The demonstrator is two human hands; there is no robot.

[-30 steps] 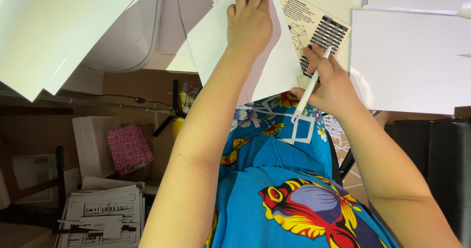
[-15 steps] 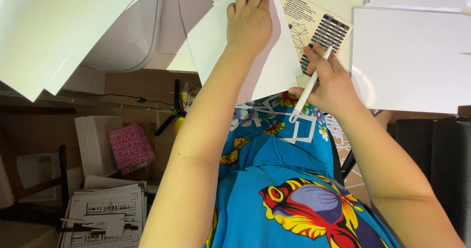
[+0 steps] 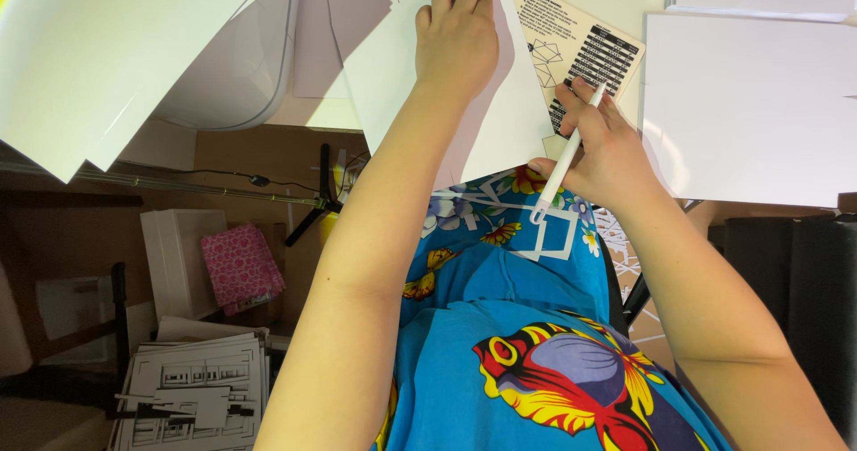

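Observation:
My left hand (image 3: pixel 457 33) lies flat, fingers together, pressing down on a white sheet of paper (image 3: pixel 393 76) at the table's near edge. My right hand (image 3: pixel 605 147) grips a thin white craft knife (image 3: pixel 564 158) like a pen, its tip hidden at the sheet's right side, its tail pointing toward me. Under the sheet's far right corner lies a beige printed instruction card (image 3: pixel 571 45). White cut-out paper frames (image 3: pixel 546 237) hang from the sheet's edge over my blue patterned clothing.
More white sheets lie on the table at the right (image 3: pixel 750 103) and the left (image 3: pixel 107 49), overhanging the edge. On the floor at left are a white box (image 3: pixel 174 254), a pink patterned packet (image 3: pixel 239 265) and a stack of cut printed sheets (image 3: pixel 192 393).
None of note: both hands stay in place on the sheet; the knife hand has shifted only very slightly.

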